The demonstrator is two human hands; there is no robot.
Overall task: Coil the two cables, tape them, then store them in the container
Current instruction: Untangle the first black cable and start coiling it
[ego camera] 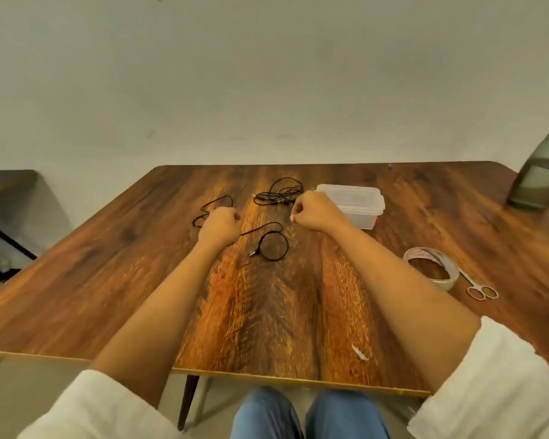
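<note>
Two thin black cables lie on the wooden table (108,280). One cable (273,245) runs from loose loops at the left, beneath my left hand (219,228), to a small ring with a plug at its end. The other cable (278,193) is a loose tangle farther back. My left hand is a closed fist over the first cable; whether it touches the cable is hidden. My right hand (314,212) is also a fist, with nothing visible in it, just in front of a clear plastic container (362,205) with its lid on.
A roll of clear tape (433,267) and small scissors (480,288) lie at the right. A grey-green bottle (542,172) stands at the far right edge. A white scrap (360,351) lies near the front edge. A second table (7,182) stands to the left.
</note>
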